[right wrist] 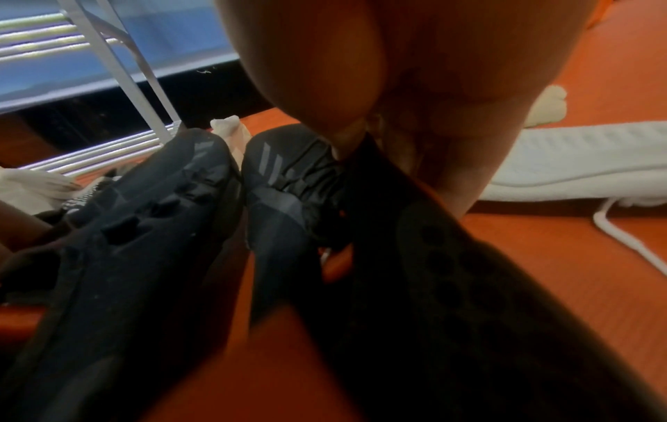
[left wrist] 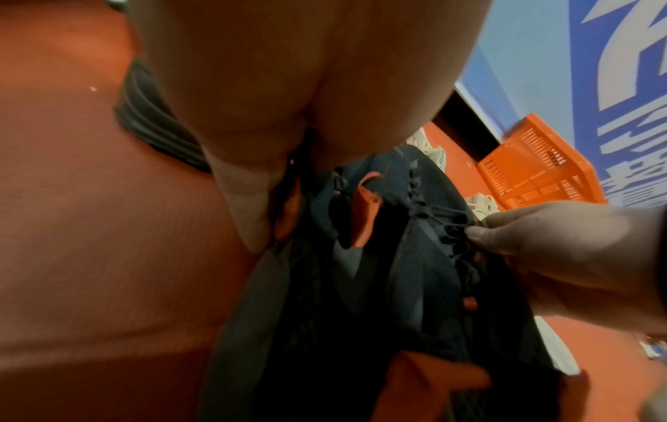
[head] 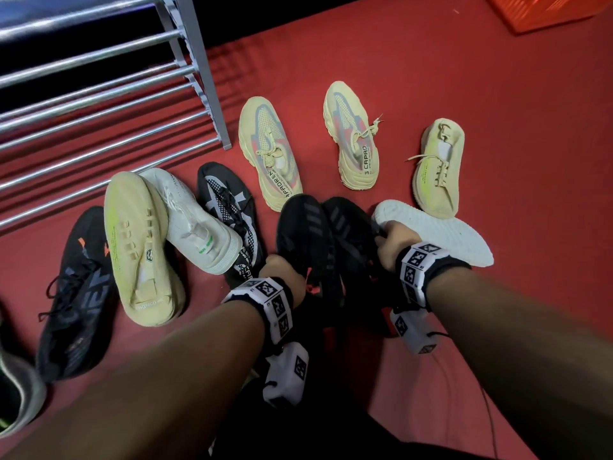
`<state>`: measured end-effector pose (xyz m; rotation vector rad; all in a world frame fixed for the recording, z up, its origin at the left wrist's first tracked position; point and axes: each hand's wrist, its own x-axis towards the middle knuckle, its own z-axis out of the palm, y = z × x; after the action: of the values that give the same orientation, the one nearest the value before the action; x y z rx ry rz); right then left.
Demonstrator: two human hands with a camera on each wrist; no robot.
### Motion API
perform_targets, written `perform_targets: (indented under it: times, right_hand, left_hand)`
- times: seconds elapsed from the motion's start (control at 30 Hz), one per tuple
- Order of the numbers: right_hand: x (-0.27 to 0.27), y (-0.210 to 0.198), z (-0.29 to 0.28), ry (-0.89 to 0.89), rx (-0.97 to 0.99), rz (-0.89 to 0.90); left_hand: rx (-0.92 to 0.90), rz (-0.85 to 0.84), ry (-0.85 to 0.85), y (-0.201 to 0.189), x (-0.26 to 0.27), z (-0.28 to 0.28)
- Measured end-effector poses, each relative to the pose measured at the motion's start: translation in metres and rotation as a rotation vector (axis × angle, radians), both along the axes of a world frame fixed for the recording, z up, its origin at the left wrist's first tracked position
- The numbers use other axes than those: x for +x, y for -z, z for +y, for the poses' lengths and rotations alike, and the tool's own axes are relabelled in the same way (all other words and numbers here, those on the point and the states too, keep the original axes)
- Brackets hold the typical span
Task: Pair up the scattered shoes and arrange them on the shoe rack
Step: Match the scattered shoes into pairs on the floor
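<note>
Hands on the black pair: left hand (head: 284, 274) apparently grips one black shoe (head: 303, 234), right hand (head: 394, 241) pinches the other black shoe's (head: 348, 227) laces.

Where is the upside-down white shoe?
In the head view, the upside-down white shoe lies on the red floor, right of the right hand.
</note>
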<state>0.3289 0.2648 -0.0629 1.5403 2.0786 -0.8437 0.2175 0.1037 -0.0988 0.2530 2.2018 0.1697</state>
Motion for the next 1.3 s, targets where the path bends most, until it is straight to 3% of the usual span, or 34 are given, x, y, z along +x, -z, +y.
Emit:
perform_targets:
  times: [0.2, 0.27, 0.43, 0.63, 0.83, 0.97, 1.07, 1.17, 1.3]
  right_hand:
    - [0.004, -0.005, 0.013, 0.109, 0.205, 0.068]
    - [0.003, -0.002, 0.012, 0.106, 0.173, 0.062]
    - [-0.004, -0.008, 0.017, 0.063, 0.102, -0.019]
    - [0.012, -0.009, 0.004, 0.024, 0.190, 0.043]
    - [0.020, -0.004, 0.003, 0.017, 0.174, -0.026]
    - [0.014, -0.001, 0.008, -0.014, 0.278, -0.101]
    - [0.010, 0.000, 0.010, -0.033, 0.323, -0.106]
    - [0.004, 0.002, 0.013, -0.085, 0.374, -0.098]
    - [0.001, 0.006, 0.023, -0.218, 0.285, -0.111]
  left_hand:
    - [0.084, -0.098, -0.042, 0.009, 0.001, -0.001]
    - [0.142, -0.095, -0.040, 0.010, 0.002, -0.004]
    - [0.275, -0.054, -0.246, 0.004, 0.011, -0.004]
    - [0.256, 0.042, -0.291, -0.003, 0.020, -0.003]
    - [0.341, 0.020, -0.317, -0.003, 0.018, -0.002]
    - [0.407, 0.034, -0.346, -0.007, 0.017, -0.004]
    - [0.392, -0.017, -0.310, -0.011, 0.010, -0.001]
    - [0.354, 0.103, -0.191, -0.012, -0.005, 0.006]
    - [0.431, 0.103, -0.094, -0.012, -0.021, 0.014]
